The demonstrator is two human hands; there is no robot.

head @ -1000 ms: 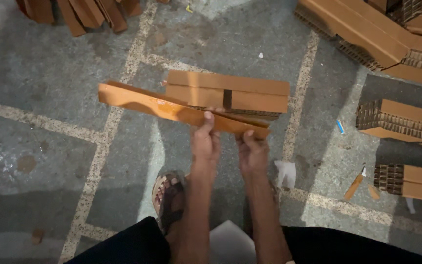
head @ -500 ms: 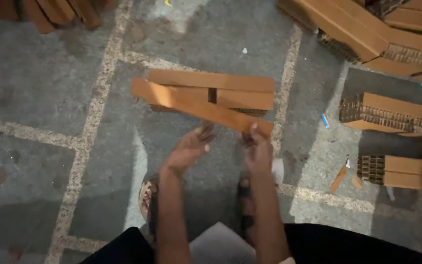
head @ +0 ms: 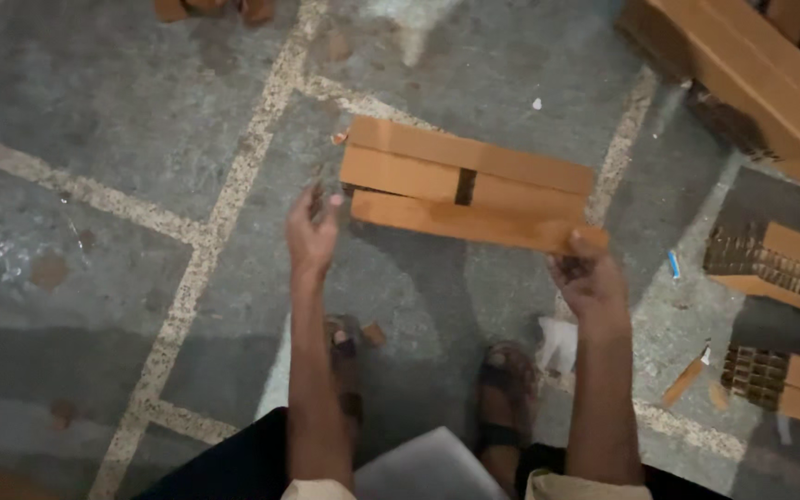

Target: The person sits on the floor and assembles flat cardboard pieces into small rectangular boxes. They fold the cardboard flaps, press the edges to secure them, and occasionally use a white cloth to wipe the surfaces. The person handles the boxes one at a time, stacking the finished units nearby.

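Observation:
A long brown cardboard strip (head: 456,222) is held level above the floor, just in front of a flat cardboard assembly (head: 469,171) of two strips with a dark slot between them. My right hand (head: 590,278) grips the strip's right end, thumb on top. My left hand (head: 312,231) hovers by the strip's left end with its fingers spread, not clearly touching it. Both forearms reach forward from the bottom of the view, above my sandalled feet (head: 506,389).
Stone floor with pale joint lines (head: 206,250). Stacks of cardboard honeycomb pieces lie at the right (head: 770,259) and upper right (head: 743,74). Small scraps (head: 687,380), a blue bit (head: 675,264) and crumpled white paper (head: 557,343) lie near my right foot.
The strip has moved right and swung parallel to the floor assembly. My left hand let go of its middle and moved to the left end; my right hand slid to the right end.

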